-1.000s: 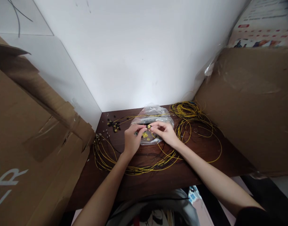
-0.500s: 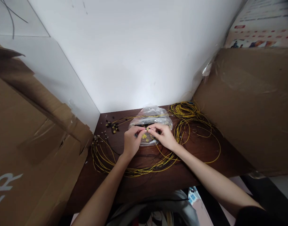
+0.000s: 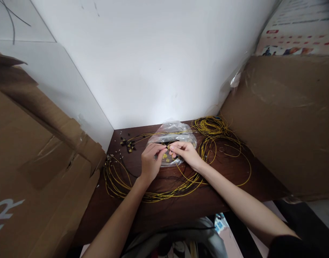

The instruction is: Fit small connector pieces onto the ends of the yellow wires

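Observation:
My left hand point(image 3: 151, 159) and my right hand point(image 3: 186, 153) meet over a clear plastic bag point(image 3: 173, 126) on the dark wooden table. Between their fingertips is a small yellow piece point(image 3: 168, 147), pinched from both sides. Its details are too small to make out. A thin yellow wire runs down from beside my right fingers. Below the fingertips, small yellow parts point(image 3: 167, 160) lie in the bag. Long yellow and black wires point(image 3: 164, 196) curve across the table in front of the bag.
Coiled yellow wires point(image 3: 211, 125) lie at the back right. Black and yellow connectors point(image 3: 130, 147) sit left of the bag, near scattered tiny white bits. Cardboard boxes stand at the left point(image 3: 32, 143) and right point(image 3: 288, 125), with a white wall behind.
The fingers of my right hand have curled in more below the small yellow piece. My left hand has barely moved.

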`<state>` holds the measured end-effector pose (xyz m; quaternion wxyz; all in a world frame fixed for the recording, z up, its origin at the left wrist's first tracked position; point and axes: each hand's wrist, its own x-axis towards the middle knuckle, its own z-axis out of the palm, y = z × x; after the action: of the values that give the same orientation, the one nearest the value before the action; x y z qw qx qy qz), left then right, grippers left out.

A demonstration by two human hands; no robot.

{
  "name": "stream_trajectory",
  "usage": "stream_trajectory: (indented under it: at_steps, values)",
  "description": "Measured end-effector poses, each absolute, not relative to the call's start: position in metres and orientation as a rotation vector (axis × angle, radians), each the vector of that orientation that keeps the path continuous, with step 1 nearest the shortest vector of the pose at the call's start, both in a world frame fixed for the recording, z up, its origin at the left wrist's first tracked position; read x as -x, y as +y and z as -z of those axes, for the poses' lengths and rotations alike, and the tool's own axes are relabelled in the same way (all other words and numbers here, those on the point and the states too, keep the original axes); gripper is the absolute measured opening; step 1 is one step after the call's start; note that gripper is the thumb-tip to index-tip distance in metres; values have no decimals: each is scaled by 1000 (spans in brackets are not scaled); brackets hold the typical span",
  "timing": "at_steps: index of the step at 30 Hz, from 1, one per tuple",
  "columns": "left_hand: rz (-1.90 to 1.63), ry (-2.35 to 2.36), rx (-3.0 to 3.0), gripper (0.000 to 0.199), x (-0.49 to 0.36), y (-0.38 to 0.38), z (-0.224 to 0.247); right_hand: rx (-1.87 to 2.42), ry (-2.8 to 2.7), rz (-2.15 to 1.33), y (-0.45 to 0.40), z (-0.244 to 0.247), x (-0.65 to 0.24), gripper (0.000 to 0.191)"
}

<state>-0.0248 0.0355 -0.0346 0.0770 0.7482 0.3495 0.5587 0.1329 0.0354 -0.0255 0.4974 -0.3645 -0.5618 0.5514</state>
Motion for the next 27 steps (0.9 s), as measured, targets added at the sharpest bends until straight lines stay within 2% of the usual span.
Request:
stream_trajectory:
  at_steps: [8, 13, 17, 27]
  values:
    - [-1708, 1015, -2295, 7, 23, 33, 32, 862, -1259, -1528, 37, 29, -133, 27]
    - [-1641, 1005, -2266, 16, 21, 31, 33, 838, -1359, -1543, 36, 31, -132, 38]
    - [-1618, 970, -2273, 12, 20, 31, 32, 804, -1407, -1534, 34, 27, -131, 45]
    - [-1561, 968, -2318, 16, 21, 31, 33, 823, -1449, -1451, 32, 25, -131, 23]
